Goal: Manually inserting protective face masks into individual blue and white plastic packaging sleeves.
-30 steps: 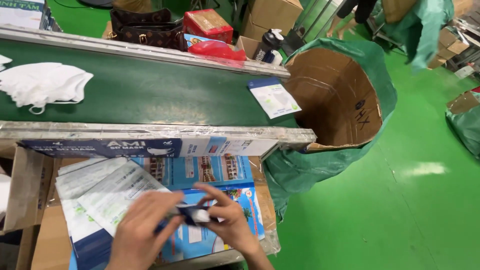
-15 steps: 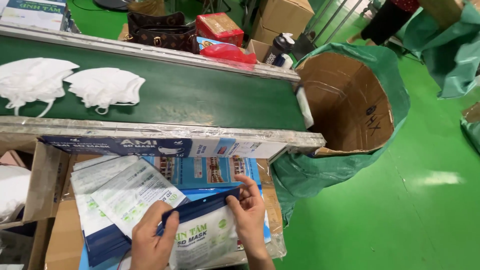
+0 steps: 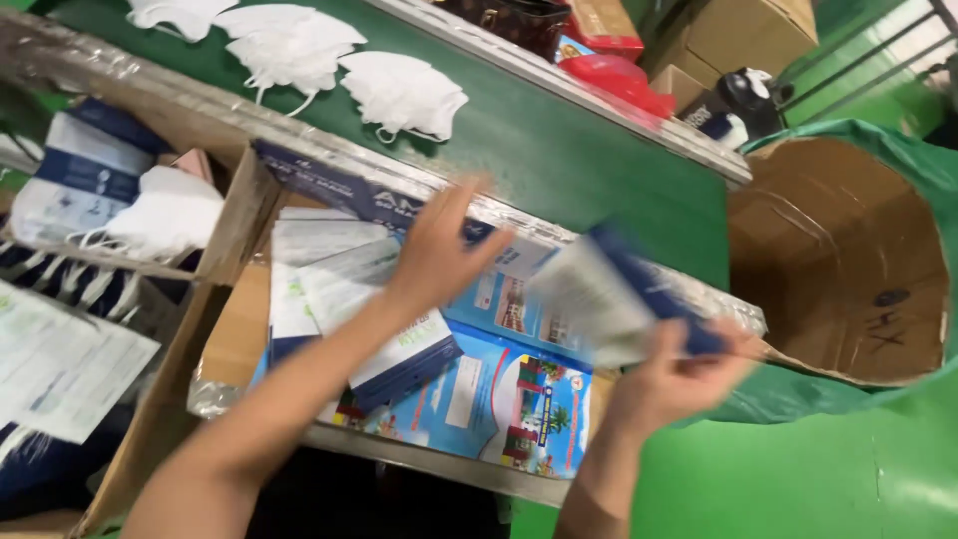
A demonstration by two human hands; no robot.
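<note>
The right hand [image 3: 679, 384] pinches a blurred mask packet [image 3: 619, 299] above the open cardboard box [image 3: 848, 260], while the spread left hand [image 3: 439, 250] reaches toward the green conveyor belt [image 3: 559, 160]; a loose pinch could drop the packet short.

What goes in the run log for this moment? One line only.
left hand: open, over pouch stack | right hand: grip on blue-white pouch, blurred | white masks: on green belt

Motion-blurred: right hand [image 3: 671, 384] and its blue-edged packet [image 3: 624, 299], print unreadable. Cut off at top edge: white masks [image 3: 299, 45] upper left. Partly hidden under left hand [image 3: 439, 255]: packet stack [image 3: 339, 289].
</note>
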